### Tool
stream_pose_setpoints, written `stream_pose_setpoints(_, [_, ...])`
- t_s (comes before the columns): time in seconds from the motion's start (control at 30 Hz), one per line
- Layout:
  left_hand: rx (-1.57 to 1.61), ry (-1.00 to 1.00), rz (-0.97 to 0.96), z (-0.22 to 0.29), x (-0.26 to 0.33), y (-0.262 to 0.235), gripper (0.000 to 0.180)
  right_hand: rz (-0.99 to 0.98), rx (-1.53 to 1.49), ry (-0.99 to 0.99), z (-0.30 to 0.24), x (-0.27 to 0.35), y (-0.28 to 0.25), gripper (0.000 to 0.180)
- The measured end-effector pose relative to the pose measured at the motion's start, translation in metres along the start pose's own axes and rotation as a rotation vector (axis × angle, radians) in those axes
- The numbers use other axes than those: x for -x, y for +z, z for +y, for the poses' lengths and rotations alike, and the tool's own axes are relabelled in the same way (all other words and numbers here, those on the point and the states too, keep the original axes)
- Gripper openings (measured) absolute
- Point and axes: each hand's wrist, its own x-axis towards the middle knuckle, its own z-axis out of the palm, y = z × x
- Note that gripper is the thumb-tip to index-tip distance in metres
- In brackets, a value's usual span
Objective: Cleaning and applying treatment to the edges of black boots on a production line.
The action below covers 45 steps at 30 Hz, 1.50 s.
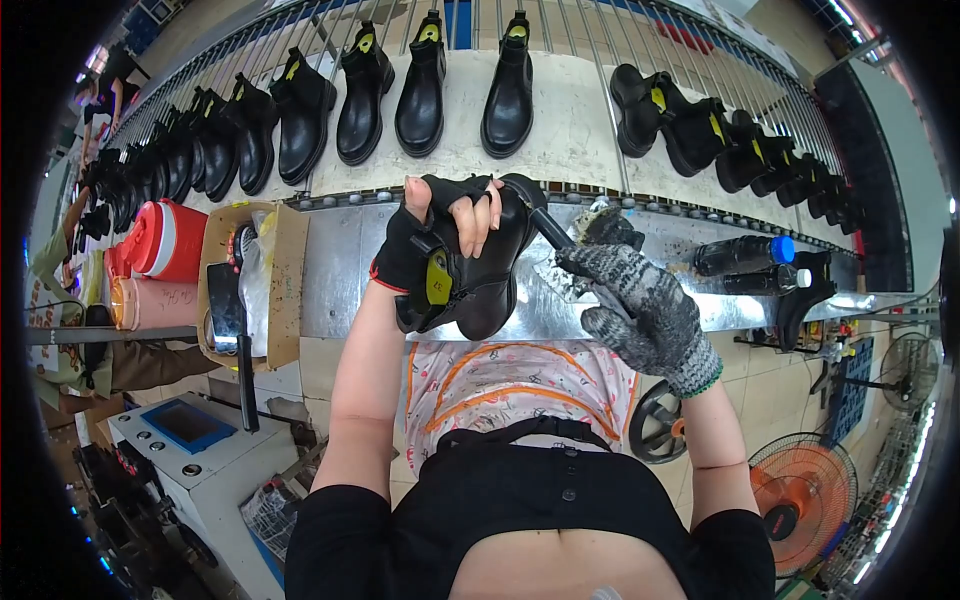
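Note:
A black ankle boot (492,270) with a yellow-green lining is held up in front of me, tilted on its side. My left hand (432,228), in a black fingerless glove, is closed around its upper, bare fingertips lying across the leather. My right hand (652,312) wears a grey knit glove and grips a tool with a black cylindrical handle (551,229). The tool's far end meets the boot's sole edge; its tip is hard to make out. Behind the right hand lies a dark, whitish-smeared lump (606,224) on the metal bench (345,240).
Beyond the bench, several black boots (508,95) stand along a pale conveyor (570,110) with rollers. At left are a cardboard box (284,285) and a red jug (170,240). Dark bottles (735,256) lie at right, near another boot (803,300). An orange fan (800,495) stands below.

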Motion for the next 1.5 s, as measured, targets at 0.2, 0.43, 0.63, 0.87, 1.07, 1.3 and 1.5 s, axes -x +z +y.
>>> stream_pose_setpoints(0.2, [-0.033, -0.007, 0.004, 0.001, 0.0, 0.003, 0.087, -0.024, -0.144, 0.056, 0.003, -0.003, -0.006, 0.053])
stream_pose_setpoints(0.43, [-0.021, -0.002, -0.015, -0.001, 0.002, -0.002, 0.087, -0.036, -0.236, 0.067, 0.0, -0.006, -0.008, 0.054])
stream_pose_setpoints(0.63, [0.061, -0.01, 0.09, 0.0, 0.006, -0.005, 0.085, -0.033, -0.276, 0.083, 0.001, -0.011, 0.002, 0.052])
stream_pose_setpoints(0.87, [0.088, 0.079, 0.162, 0.006, 0.014, -0.023, 0.08, 0.0, -0.237, 0.061, 0.005, -0.017, 0.031, 0.087])
stream_pose_setpoints(1.07, [0.189, 0.084, 0.264, 0.004, 0.022, -0.04, 0.08, 0.089, -0.248, -0.029, 0.017, -0.02, 0.066, 0.08])
stream_pose_setpoints(1.3, [0.211, 0.139, 0.326, 0.005, 0.037, -0.066, 0.077, 0.062, -0.259, -0.062, 0.028, -0.022, 0.099, 0.049])
stream_pose_setpoints(1.5, [0.313, 0.174, 0.361, 0.002, 0.046, -0.075, 0.077, 0.032, -0.323, -0.042, 0.025, -0.022, 0.106, 0.041])
